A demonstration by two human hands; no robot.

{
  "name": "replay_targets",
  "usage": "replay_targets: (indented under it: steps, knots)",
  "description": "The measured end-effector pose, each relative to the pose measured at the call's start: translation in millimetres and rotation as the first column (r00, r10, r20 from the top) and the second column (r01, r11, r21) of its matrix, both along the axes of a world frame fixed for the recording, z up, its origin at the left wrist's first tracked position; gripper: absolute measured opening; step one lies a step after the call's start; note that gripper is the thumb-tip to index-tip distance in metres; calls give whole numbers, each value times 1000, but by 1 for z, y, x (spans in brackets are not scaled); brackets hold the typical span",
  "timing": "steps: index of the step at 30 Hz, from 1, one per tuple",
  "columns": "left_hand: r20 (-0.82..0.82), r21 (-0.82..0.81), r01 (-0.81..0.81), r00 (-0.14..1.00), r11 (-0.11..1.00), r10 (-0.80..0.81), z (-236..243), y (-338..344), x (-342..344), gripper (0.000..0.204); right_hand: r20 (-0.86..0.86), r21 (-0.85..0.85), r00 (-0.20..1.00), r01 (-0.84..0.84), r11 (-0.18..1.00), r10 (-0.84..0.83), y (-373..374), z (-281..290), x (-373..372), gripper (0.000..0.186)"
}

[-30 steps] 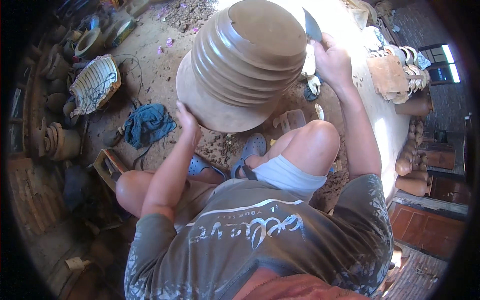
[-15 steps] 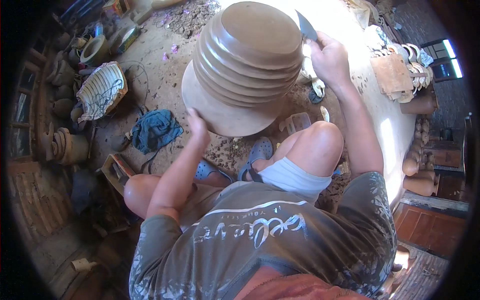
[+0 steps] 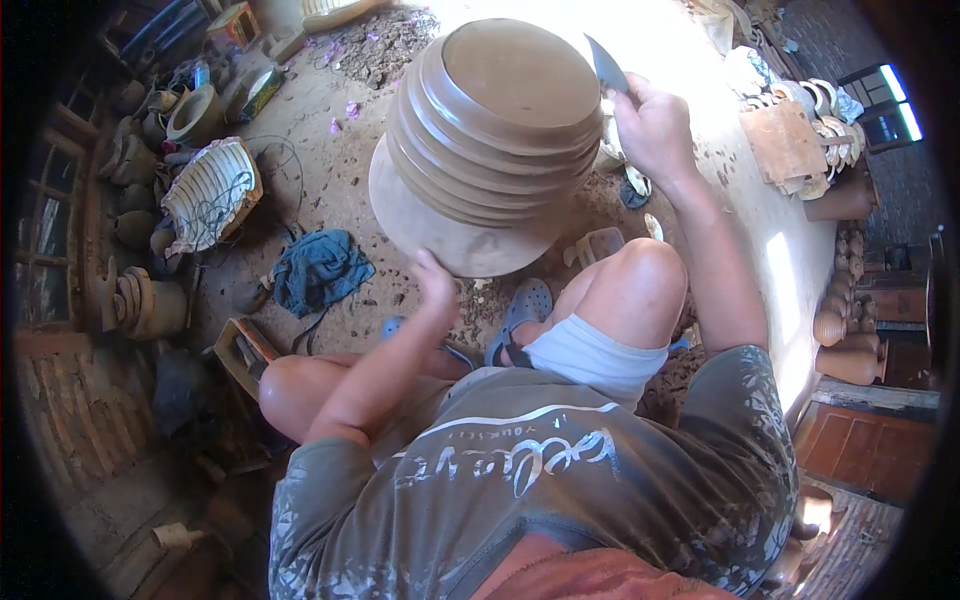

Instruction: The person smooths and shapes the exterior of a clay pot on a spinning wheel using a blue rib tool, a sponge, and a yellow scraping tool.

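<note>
A ribbed brown clay pot (image 3: 490, 140), with a smooth flat face on top, rests on a pale round board (image 3: 400, 215). Beside its upper right side my right hand (image 3: 650, 130) is closed on a pointed metal blade (image 3: 607, 60), whose tip points up and away from me. The fingertips of my left hand (image 3: 435, 285) touch the board's near edge, stretched out rather than wrapped round it. Below are my bent knees and blue clogs (image 3: 525, 310).
A blue cloth (image 3: 315, 270), a ribbed pale mold (image 3: 210, 195) and clay pots (image 3: 195, 115) lie to the left. A wooden box (image 3: 240, 350) is by my left knee. Clay crumbs cover the floor. Boards (image 3: 780, 140) and stacked pots (image 3: 848, 365) stand at the right.
My left hand has slid rightward along the board's near edge. The whole view has shifted slightly down and right. My right hand still grips the blade beside the pot.
</note>
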State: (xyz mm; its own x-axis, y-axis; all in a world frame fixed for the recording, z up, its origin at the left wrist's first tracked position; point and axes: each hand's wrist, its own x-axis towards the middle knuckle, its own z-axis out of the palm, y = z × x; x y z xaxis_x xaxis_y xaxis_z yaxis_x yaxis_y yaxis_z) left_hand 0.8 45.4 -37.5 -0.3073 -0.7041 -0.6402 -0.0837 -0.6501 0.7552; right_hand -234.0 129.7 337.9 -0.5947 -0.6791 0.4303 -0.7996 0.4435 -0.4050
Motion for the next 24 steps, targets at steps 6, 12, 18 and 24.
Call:
replay_targets:
  steps: [6, 12, 18, 24]
  knots:
    - [-133, 324, 467, 884, 823, -449, 66, 56, 11, 81, -27, 30, 998, 52, 998, -51, 13, 2, -2, 29]
    - [-12, -56, 82, 996, 995, -83, 46, -44, 2, 75, -15, 35, 997, 71, 997, -71, 15, -5, -11, 29]
    - [-166, 225, 503, 864, 835, -476, 42, 67, 17, 68, 18, 42, 997, 80, 996, -81, 6, 0, -9, 28]
    - [-206, 79, -89, 973, 993, 104, 14, -50, 8, 78, 47, 2, 999, 12, 1000, -12, -2, -1, -9, 27]
